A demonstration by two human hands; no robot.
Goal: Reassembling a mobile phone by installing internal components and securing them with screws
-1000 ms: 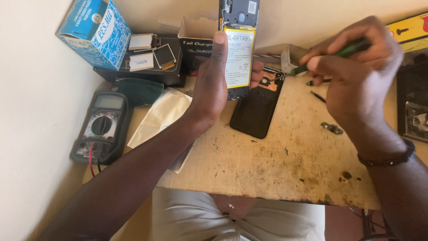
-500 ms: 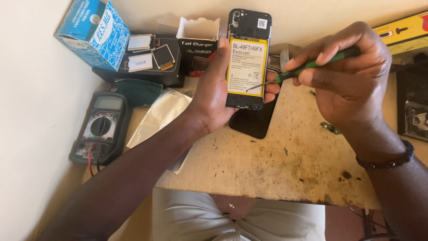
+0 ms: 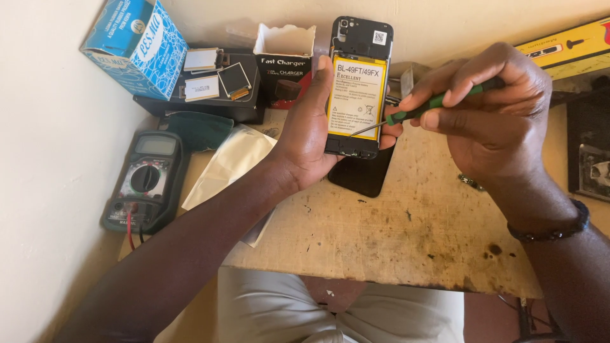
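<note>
My left hand (image 3: 311, 136) holds an opened black phone (image 3: 360, 44) upright above the wooden table, its back off and a yellow battery (image 3: 356, 95) showing. My right hand (image 3: 495, 117) grips a green-handled screwdriver (image 3: 438, 101). Its metal tip touches the lower right edge of the battery. Under the phone a black back cover (image 3: 362, 174) lies flat on the table.
A dark multimeter (image 3: 143, 181) with red leads lies at the left. A blue box (image 3: 133, 44), a black box (image 3: 213, 101) topped with small screens and an open charger box (image 3: 283, 60) stand at the back. A yellow strip (image 3: 565, 41) and dark device (image 3: 588, 152) sit right.
My left hand has lowered the phone slightly and brought it closer. My right hand has moved left, bringing the screwdriver tip from beside the phone onto the battery's edge.
</note>
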